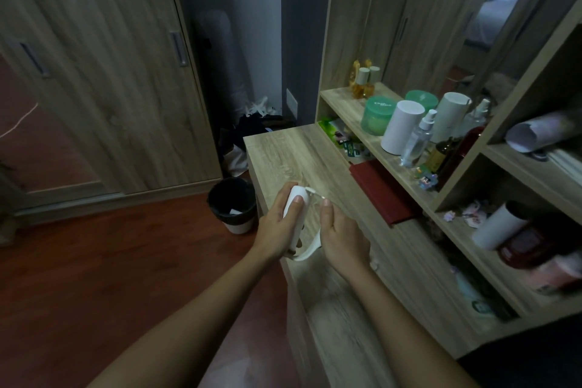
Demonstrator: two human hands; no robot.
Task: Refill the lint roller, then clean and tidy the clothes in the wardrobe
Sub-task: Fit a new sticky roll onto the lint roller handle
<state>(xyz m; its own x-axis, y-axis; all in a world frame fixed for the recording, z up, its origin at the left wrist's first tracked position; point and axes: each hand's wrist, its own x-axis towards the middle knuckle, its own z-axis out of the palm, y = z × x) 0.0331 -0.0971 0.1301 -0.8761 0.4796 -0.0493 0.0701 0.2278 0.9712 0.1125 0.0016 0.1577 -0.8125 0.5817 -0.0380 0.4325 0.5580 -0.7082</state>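
Over the near corner of the wooden desk [283, 151], seen from the head camera, both bare hands meet on a white lint roller [294, 200]. The left hand [278, 220] is wrapped round the roller's fat white handle, thumb lying flat along its top. The right hand [343, 235] comes in from the other side, thumb pointing up beside the thin white bar at the roller's far end. It seems to be grasping the curved white strip that loops down under the handle, though its fingers are hidden beneath. The roller is held in the air just above the desk top, with no sticky roll visible on it.

Below the desk's left edge, a black waste bin [233, 205] with a white base stands on the reddish-brown floor [126, 261], a scrap of white paper inside it. Behind it are the closed wooden wardrobe doors [94, 72].

To the right, the shelf unit [346, 101] carries a green jar [376, 116], a tall white cylinder [401, 126] and a clear spray bottle [417, 138]. A dark red cloth [381, 192] lies flat on the level under that shelf. In the lower cubby on the right a white roll [497, 227] lies tilted, well apart from the hands.
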